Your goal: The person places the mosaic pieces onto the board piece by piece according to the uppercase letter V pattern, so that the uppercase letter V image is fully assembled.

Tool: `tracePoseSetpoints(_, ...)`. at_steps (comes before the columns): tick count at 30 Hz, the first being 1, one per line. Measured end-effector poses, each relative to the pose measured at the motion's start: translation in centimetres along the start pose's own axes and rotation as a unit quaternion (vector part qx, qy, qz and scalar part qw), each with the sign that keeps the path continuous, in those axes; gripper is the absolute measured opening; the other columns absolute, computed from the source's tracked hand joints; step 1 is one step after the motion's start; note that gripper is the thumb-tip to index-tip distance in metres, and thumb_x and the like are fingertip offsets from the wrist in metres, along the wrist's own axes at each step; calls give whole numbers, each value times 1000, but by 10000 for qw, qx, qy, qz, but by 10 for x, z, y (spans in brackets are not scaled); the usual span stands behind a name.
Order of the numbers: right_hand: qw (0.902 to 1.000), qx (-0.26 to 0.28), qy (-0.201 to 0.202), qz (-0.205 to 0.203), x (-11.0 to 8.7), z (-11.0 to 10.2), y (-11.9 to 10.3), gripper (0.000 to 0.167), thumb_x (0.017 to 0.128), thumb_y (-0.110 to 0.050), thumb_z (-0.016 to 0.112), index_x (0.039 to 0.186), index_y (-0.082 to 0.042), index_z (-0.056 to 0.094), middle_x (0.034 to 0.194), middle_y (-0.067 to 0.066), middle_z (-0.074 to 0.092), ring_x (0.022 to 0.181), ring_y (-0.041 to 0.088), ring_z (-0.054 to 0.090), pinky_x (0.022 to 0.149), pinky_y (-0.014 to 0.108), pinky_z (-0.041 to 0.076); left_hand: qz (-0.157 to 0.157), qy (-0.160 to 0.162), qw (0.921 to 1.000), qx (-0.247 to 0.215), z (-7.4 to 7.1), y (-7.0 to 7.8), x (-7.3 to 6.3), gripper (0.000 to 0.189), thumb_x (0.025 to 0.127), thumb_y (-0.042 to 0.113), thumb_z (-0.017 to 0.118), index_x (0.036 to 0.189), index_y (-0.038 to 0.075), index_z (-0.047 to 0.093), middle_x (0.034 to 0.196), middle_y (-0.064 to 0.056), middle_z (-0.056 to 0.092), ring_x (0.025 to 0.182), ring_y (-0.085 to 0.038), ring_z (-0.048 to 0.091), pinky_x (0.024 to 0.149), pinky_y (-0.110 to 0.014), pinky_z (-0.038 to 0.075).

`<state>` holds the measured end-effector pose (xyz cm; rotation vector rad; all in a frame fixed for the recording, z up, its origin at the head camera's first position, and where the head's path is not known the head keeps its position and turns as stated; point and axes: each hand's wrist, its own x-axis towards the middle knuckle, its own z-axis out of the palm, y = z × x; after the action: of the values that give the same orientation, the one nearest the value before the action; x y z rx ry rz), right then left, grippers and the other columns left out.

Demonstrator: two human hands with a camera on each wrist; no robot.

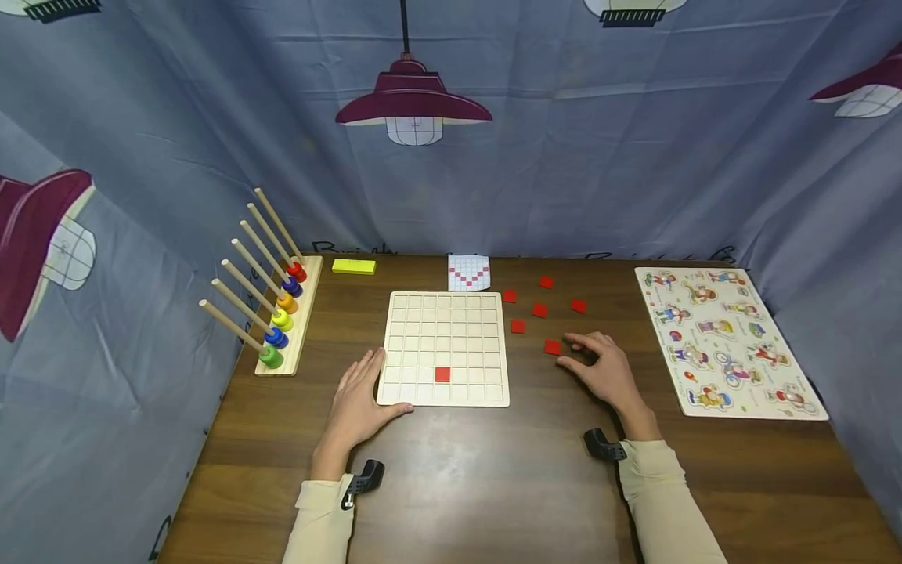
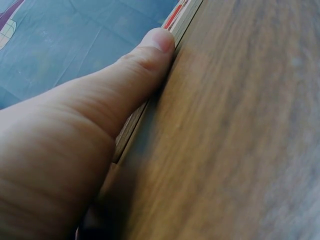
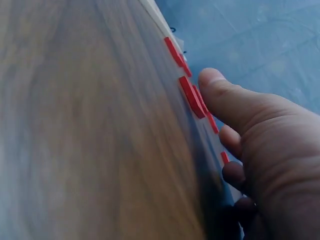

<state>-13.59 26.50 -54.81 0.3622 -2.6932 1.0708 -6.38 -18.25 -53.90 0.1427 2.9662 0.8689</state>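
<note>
A pale gridded board lies on the wooden table, with one red square tile in a lower row. My left hand rests at its lower left corner, fingers straight along the left side. In the left wrist view the thumb presses on the board's front edge. To the right of the board, my right hand reaches toward the closest loose red tile. Its thumb and fingers are parted beside that tile, holding nothing. Several other red tiles are scattered farther back.
Behind the board lies a small card with a red V pattern. A yellow block sits at the back left. A wooden peg stand with colored rings stands at the left. A picture puzzle board lies at the right.
</note>
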Motion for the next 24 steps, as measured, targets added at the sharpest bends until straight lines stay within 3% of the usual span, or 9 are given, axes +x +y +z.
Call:
tracePoseSetpoints(8,9978,-533,-393,66,6,7,1,46,84,-30,85,123,-9,74,103,8,71,99,27,59,89,50,50,-27,-37,10000,47,3,-3,2,124,71,69,82,163,9,24,169,-8,29,159,-26,23,130,-47,16)
tracePoseSetpoints(17,9967,-670,-462,3,9,5,4,35,88,-29,81,115,-8,75,101,8,70,97,28,60,89,52,49,-18,-18,10000,-34,2,0,6,123,71,67,83,162,8,26,168,-10,30,158,-27,23,130,-48,17)
tracePoseSetpoints(24,9951,-958,-126,-212,8,12,3,26,87,-28,80,103,-9,75,91,4,67,85,22,57,74,41,49,-66,-28,10000,-29,1,-1,2,122,71,65,84,162,8,26,168,-10,30,158,-27,24,130,-48,17)
